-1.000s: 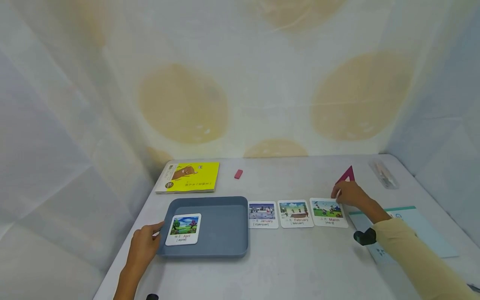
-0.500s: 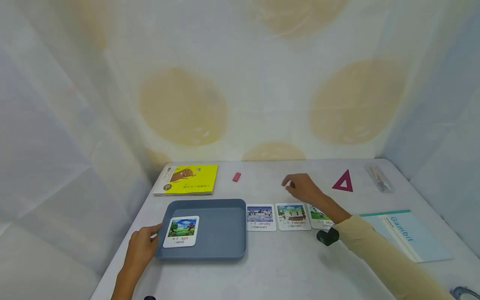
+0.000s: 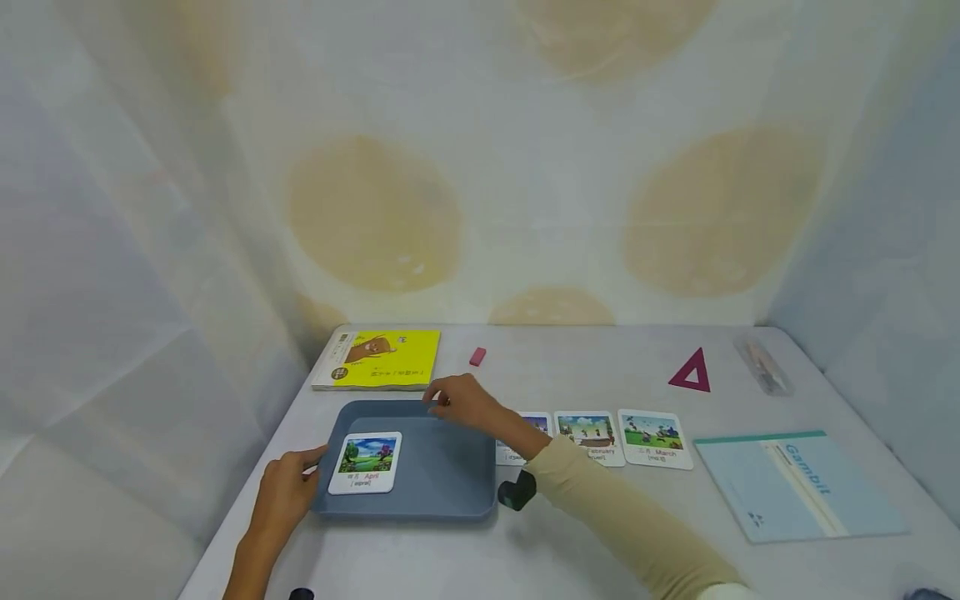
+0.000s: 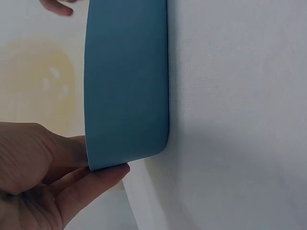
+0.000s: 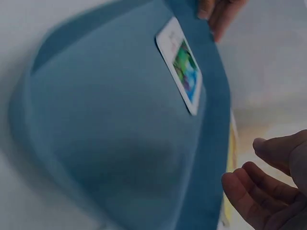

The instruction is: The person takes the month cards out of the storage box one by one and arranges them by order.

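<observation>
the tray (image 3: 442, 475) is blue and shallow and lies on the left part of the table (image 3: 600, 533), with one picture card (image 3: 365, 462) marked april lying flat in its left half. at the tray's left corner the left hand (image 3: 285, 496) holds the rim, thumb on the inside and fingers curled under the outside wall; the grip seems to keep the tray steady. behind the tray lies a yellow book (image 3: 378, 360), and a small pink eraser (image 3: 477, 357) is near it. the right hand (image 3: 461, 400) hovers over the far rim of the tray, fingers loosely bent and a little apart, holding nothing. its sleeve (image 3: 600, 500) hides most of the january card (image 3: 534, 423). then the february card (image 3: 588, 435) and the march card (image 3: 654, 437) follow in one row, probably set in month order. further right are a pink triangle (image 3: 692, 372), a light blue notebook (image 3: 798, 487), and a clear packet (image 3: 763, 363) whose content i cannot make out.
</observation>
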